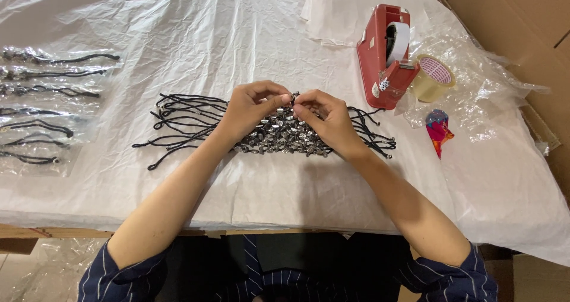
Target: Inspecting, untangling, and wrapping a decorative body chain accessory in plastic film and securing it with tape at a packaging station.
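Left hand (252, 107) and right hand (323, 116), each grip pinched shut on a bundle of black cords strung with shiny silver beads (279, 133), lying on the bench's crinkled white plastic sheet (237, 35). Right of the bundle: a red tape dispenser (380, 58); open sheet lies before it.

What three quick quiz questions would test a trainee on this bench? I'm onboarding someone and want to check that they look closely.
1. True or false: both hands are on the pile of black cords with silver beads.
2. What stands just left of the loose tape roll? A) scissors B) red tape dispenser C) a cup
3. Where do the bagged cords lie?

Key:
1. True: the left hand and right hand pinch at the pile's top edge.
2. B, the red tape dispenser.
3. In a column at the left edge of the white sheet.
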